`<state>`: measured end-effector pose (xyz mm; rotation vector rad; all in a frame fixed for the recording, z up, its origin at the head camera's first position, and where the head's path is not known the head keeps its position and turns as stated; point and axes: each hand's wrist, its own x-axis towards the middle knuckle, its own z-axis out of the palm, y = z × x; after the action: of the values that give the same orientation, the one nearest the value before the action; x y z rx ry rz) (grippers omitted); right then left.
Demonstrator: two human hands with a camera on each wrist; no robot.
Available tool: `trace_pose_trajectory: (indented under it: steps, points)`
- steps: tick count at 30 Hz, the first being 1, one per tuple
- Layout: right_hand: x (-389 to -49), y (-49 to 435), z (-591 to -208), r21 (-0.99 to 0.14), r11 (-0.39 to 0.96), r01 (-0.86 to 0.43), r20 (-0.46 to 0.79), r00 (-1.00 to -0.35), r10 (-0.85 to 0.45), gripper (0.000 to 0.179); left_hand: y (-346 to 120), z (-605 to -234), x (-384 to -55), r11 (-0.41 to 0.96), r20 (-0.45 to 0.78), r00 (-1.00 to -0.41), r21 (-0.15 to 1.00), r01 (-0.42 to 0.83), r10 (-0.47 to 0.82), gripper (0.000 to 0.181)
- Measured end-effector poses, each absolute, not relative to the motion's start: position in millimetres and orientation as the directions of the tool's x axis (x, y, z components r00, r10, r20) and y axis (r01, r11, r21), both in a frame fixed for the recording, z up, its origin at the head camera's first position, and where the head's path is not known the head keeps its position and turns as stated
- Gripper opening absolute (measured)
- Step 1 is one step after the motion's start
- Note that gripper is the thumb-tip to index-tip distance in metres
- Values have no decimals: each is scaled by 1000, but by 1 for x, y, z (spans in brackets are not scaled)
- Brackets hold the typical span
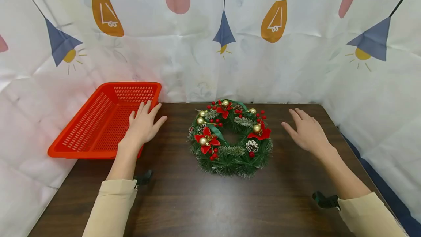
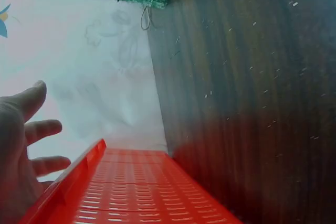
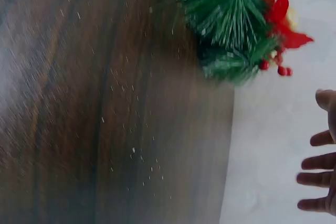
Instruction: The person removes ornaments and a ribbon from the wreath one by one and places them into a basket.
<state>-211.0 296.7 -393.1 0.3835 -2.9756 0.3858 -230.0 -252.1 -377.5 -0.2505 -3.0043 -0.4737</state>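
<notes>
A green wreath (image 1: pixel 230 160) with red flowers, gold balls, berries and pinecones lies flat on the dark wooden table (image 1: pixel 210 207), between my two hands. My left hand (image 1: pixel 141 125) is spread over the right side of a red plastic basket (image 1: pixel 108 154), its fingers straight and holding nothing. In the left wrist view those fingers appear just above the basket's rim (image 2: pixel 94 153). To the right of the wreath, my right hand (image 1: pixel 306 131) hovers with fingers extended and nothing in it. The right wrist view shows part of the wreath (image 3: pixel 231 24) apart from that hand.
Behind the table hangs a white cloth (image 1: pixel 197 65) printed with lamps and bulbs, which also runs along both sides. The basket's left end overhangs the table's left edge. A dark strap piece (image 1: pixel 325 200) sits at each wrist.
</notes>
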Motion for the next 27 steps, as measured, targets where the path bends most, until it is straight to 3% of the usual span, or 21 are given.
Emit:
trace_pose_trajectory:
  steps: [7, 14, 19, 27]
  points:
    - [-196, 277, -399, -234, 891, -390, 364, -885, -292, 45, -243, -385, -219, 897, 317, -927, 320, 303, 200, 50]
    - [-181, 255, -408, -234, 799, -554, 579, -740, -344, 27, -227, -388, -212, 819, 533, -805, 321, 476, 258, 31]
    - [-169, 236, -411, -258, 740, -621, 608, -700, -376, 24, -212, -388, -208, 736, 608, -744, 364, 570, 275, 23]
    - [-154, 210, -416, -287, 679, -675, 574, -689, -443, 29, -189, -398, -197, 609, 560, -765, 498, 617, 317, 18]
